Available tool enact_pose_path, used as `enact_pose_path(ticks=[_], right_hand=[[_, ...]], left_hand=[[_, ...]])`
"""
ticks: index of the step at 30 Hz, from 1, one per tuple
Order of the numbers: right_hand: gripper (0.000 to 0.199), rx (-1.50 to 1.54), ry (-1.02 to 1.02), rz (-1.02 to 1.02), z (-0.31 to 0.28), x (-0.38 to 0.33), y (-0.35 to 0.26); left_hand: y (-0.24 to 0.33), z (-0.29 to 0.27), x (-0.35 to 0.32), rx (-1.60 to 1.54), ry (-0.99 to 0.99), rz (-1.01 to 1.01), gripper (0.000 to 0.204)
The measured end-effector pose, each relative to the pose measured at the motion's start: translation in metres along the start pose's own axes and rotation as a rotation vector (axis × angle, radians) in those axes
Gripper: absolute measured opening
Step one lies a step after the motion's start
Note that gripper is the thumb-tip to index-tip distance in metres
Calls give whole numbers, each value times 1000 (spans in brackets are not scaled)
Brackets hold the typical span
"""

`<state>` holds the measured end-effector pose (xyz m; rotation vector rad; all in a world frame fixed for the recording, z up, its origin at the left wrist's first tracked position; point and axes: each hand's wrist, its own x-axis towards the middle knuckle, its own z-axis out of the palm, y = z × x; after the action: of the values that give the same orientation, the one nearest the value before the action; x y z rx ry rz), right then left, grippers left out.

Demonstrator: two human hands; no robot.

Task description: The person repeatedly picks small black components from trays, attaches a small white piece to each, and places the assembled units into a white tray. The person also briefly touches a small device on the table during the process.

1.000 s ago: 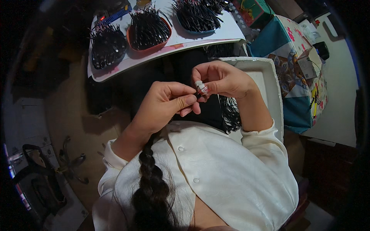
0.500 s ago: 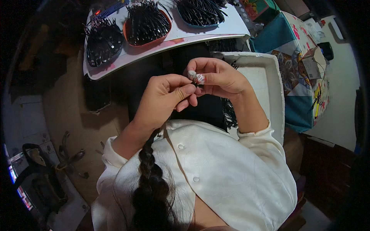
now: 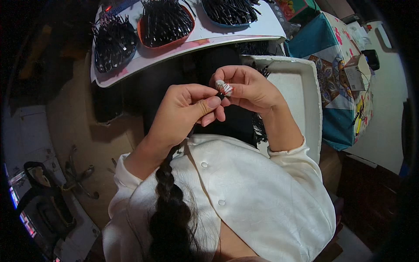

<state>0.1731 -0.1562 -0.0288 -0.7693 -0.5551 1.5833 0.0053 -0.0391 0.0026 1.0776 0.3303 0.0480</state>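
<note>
In front of my chest my two hands meet over small parts. My left hand (image 3: 185,111) is closed, its thumb and forefinger pinching a small black piece (image 3: 221,96), like the end of a short black cable. My right hand (image 3: 251,89) is closed too, fingertips against a small white piece with red lines (image 3: 226,89) that touches the black one. A whitish wrap (image 3: 219,83) covers a right fingertip. The fingers hide most of both pieces, so how they join cannot be told.
On the white table ahead stand a red-rimmed bowl (image 3: 168,43), a blue bowl (image 3: 229,25) and a heap of black cables (image 3: 114,46). A white foam tray (image 3: 301,100) lies by my right arm, with black cables (image 3: 259,126) along it. A cloth-covered stand (image 3: 338,126) is farther right.
The black piece shows more plainly between my fingertips, and the white piece has turned slightly. Both hands keep nearly the same place; the view has shifted a little.
</note>
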Motion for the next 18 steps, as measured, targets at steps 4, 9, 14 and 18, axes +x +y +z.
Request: enact_pose_path(ticks=[4, 9, 14, 18], right_hand=[[18, -5, -106, 90, -8, 0, -6], [19, -118, -40, 13, -5, 0, -10], [21, -148, 54, -84, 4, -2, -4], [22, -53, -27, 0, -4, 0, -6]], left_hand=[[-3, 1, 0, 17, -18, -42, 16], [-6, 1, 4, -28, 1, 1, 16], [-7, -2, 5, -43, 31, 14, 16], [-5, 0, 5, 9, 14, -19, 16]])
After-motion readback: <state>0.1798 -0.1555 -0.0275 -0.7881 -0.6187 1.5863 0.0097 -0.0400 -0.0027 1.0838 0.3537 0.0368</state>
